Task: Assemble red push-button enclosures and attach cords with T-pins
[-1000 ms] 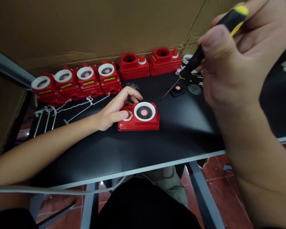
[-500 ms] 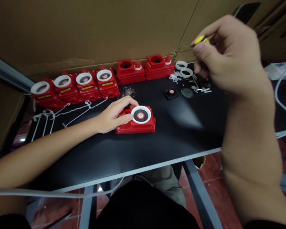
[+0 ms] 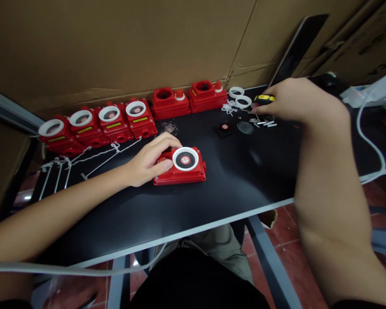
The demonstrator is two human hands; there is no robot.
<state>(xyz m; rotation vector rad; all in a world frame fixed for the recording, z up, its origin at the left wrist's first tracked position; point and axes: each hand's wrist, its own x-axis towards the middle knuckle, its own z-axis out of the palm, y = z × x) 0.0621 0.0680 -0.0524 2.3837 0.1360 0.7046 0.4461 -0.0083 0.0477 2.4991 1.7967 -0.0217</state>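
Note:
My left hand (image 3: 151,162) grips the left end of a red alarm box (image 3: 197,174) lying on the black table, thumb in front and fingers behind. A white ring (image 3: 196,159) sits on top of the box, around a black disc with a red-and-white centre label. At the table's right rear, my right hand (image 3: 281,101) is closed on a screwdriver (image 3: 264,99) with a yellow-and-black handle. It is low over small metal pins (image 3: 265,124) and near two loose white rings (image 3: 243,101). The screwdriver's tip is hard to make out.
Several red boxes with white rings (image 3: 111,114) stand at the back left, tied with white cords to metal rods (image 3: 103,164). Two red boxes without rings (image 3: 170,107) are beside them. A clear glass disc (image 3: 245,127) and a black square plate (image 3: 223,130) lie right of centre.
My right hand has come down from its raised position to the table's right rear, still holding the screwdriver. My left hand stays on the red alarm box. The view has shifted slightly.

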